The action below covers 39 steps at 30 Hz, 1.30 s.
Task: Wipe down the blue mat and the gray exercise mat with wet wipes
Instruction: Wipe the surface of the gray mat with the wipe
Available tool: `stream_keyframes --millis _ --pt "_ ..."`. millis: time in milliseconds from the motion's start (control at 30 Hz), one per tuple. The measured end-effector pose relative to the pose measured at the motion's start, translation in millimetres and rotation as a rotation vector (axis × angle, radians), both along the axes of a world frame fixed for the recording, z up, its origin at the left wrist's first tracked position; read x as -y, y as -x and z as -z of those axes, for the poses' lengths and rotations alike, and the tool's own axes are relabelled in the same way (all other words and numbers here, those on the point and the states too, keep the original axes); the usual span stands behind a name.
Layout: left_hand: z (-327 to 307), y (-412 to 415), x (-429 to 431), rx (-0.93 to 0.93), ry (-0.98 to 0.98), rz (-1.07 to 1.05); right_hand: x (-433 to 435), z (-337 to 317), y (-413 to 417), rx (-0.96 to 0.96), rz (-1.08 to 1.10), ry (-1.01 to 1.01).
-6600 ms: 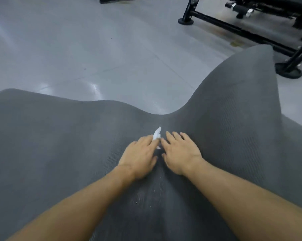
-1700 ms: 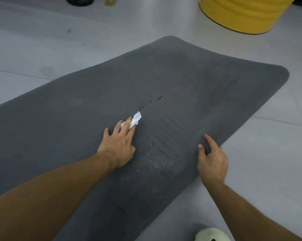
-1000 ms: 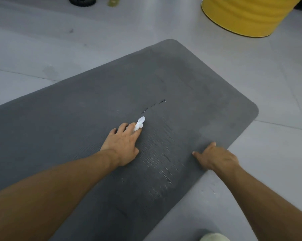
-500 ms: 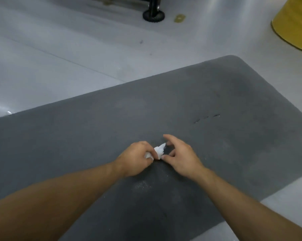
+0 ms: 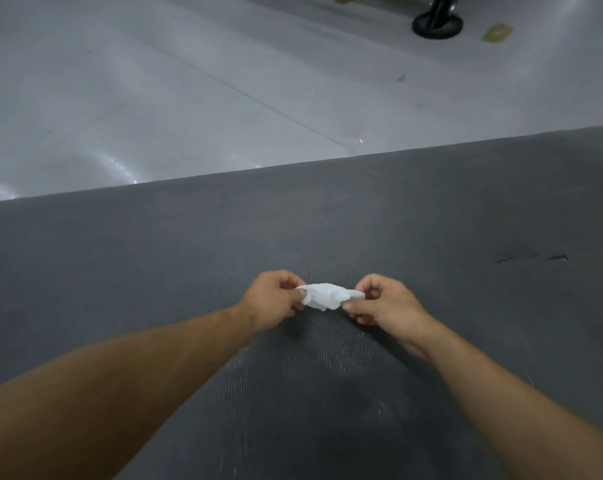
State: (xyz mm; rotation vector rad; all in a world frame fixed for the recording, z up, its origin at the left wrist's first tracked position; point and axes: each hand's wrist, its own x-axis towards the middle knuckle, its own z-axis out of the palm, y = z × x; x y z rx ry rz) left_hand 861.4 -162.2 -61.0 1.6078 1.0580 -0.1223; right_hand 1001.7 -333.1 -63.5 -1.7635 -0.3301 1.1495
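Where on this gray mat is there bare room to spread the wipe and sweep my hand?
Gray mat: bare left of the left hand, bare in the strip between the hands and the mat's far edge, and bare right of the right hand up to the small tear. Crowded only in the middle, where both hands pinch the wipe.

A dark gray, textured foam exercise mat lies flat and spread wide, with wet streaks glistening on its near middle. Just above it is a crumpled white wet wipe — pinched at either end by the left hand and right hand.
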Motion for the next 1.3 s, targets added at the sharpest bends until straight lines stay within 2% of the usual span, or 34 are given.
stream_keyframes --millis 67,167,333,467,600,800,900,1000,1100,1167,1233,1300 --pt "-3 0 -5 -0.015 0.024 -0.043 1 -3 0 -0.030 0.004 -0.004" --pt "-14 -5 -6 0.005 0.179 -0.112 3 -6 -3 -0.047 0.117 -0.021" --pt "-30 -11 -2 0.024 0.457 0.003 2 -16 -9 -0.060 0.237 -0.122" --pt "-32 -13 6 0.092 0.467 0.114 -2 -23 -8 -0.218 0.343 -0.215" --pt "-32 -8 11 0.067 0.382 0.153 -2 -23 -7 -0.377 0.445 -0.290" --pt "-51 6 -2 -0.059 0.608 0.246 -6 -17 -5 -0.193 0.350 0.016" --pt "-54 7 -11 -0.171 0.623 0.221 -5 -14 -8 -0.017 0.333 0.128" --pt "-46 12 -23 -0.234 0.449 0.125 2 -12 -22 0.261 0.354 0.231" --pt "-23 23 -43 -0.198 0.118 -0.037 23 -1 -37 0.648 0.231 0.405" --pt "-7 36 -55 -0.195 -0.137 -0.013 37 7 -38 0.899 0.186 0.370" --pt "3 48 -64 -0.276 -0.413 0.109 46 16 -29 1.077 -0.002 0.281" --pt "9 62 -64 -0.356 -0.540 0.263 53 28 -9 1.130 -0.360 0.236"
